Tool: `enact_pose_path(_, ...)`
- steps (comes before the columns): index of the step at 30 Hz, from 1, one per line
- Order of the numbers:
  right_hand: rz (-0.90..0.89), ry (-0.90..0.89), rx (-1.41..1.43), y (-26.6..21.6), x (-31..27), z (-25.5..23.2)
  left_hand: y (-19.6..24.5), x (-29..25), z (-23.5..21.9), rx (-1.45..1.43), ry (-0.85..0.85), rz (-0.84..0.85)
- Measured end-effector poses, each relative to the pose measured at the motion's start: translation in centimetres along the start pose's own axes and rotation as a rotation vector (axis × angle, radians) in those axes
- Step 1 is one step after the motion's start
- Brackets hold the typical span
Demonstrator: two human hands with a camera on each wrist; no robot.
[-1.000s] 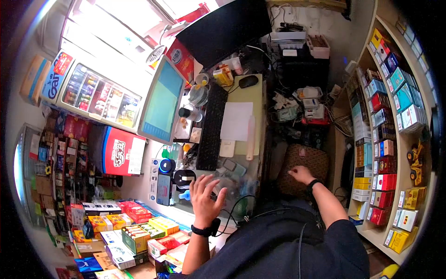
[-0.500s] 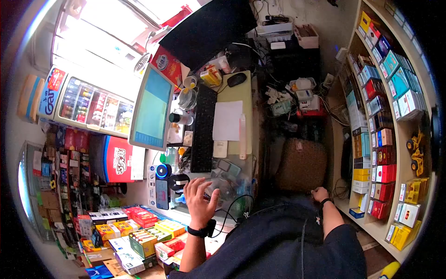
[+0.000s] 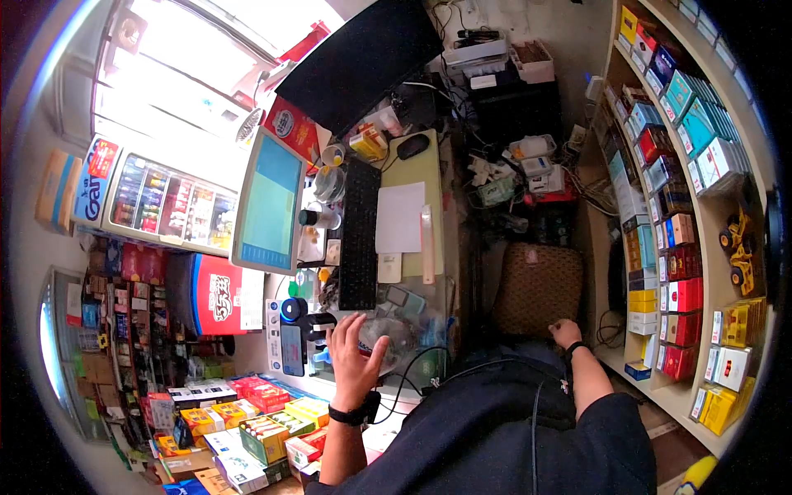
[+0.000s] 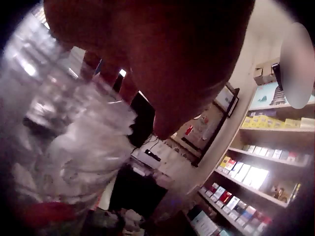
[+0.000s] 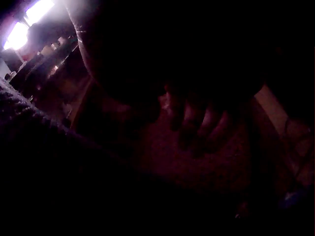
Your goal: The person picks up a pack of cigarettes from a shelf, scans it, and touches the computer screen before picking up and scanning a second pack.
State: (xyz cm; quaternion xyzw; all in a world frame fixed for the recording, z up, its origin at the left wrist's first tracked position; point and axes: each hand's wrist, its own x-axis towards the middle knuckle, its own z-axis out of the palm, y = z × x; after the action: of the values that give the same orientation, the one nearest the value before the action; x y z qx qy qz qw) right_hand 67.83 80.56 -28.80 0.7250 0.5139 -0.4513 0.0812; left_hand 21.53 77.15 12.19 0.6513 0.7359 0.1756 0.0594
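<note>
My left hand reaches over the counter with its fingers extended and thumb apart, holding nothing. Just past its fingertips is a black device, and a payment box with a blue ring stands to the left of that. Crumpled clear plastic fills the left side of the left wrist view, close to this hand. My right hand hangs low by the near edge of a brown woven chair seat. Its fingers are loosely curled with nothing visible in them; the right wrist view is very dark.
A keyboard, paper, mouse and tilted screen occupy the counter. Snack boxes lie at the front left. Shelves of small boxes line the right. A black cable loops beside my left hand.
My right hand has moved from over the chair seat to its near right edge, lower and closer to my body. The left hand stays over the counter, and the head view has shifted slightly.
</note>
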Motion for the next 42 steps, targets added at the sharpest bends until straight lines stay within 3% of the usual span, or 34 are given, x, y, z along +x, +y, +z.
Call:
enact_pose_path(6, -0.026, 0.042, 0.014, 1.0, -0.4, -0.5, 5.3, 3.5, -4.0, -0.272, -0.047, 0.121)
enact_pose_path(11, -0.012, 0.034, 0.018, 0.7, -1.1, -1.0, 8.0, 7.9, -6.8, -0.327, -0.021, 0.375)
enact_pose_path(15, -0.009, 0.092, 0.034, 1.3, -0.5, 0.0, 9.8, 11.8, -7.6, -0.409, -0.008, 0.476)
enact_pose_path(20, -0.003, 0.092, 0.077, 1.2, -1.2, -0.2, 10.0, 17.8, -7.0, -0.403, 0.055, 0.457)
enact_pose_path(24, 0.026, 0.087, 0.072, 0.3, -3.0, -1.3, 6.3, 23.5, -5.0, -0.085, 0.181, 0.426)
enact_pose_path(26, 0.028, 0.121, 0.081, 2.2, -1.9, 0.5, 2.9, 26.3, -2.9, -0.016, 0.198, 0.369)
enact_pose_path(30, 0.022, 0.113, 0.089, 1.7, -3.1, -0.6, -4.8, 29.9, 0.9, 0.252, 0.173, 0.211)
enact_pose_path(33, 0.085, 0.128, 0.135, 2.3, -3.4, -0.1, -10.4, 31.0, 3.4, 0.287, 0.122, 0.060)
enact_pose_path(36, 0.021, 0.192, 0.155, 3.7, -3.2, 1.0, -11.1, 31.0, 3.2, 0.364, 0.005, -0.124)
enact_pose_path(42, 0.105, 0.159, 0.124, 3.0, -4.4, 0.2, -15.5, 32.1, 4.3, 0.413, -0.048, -0.191)
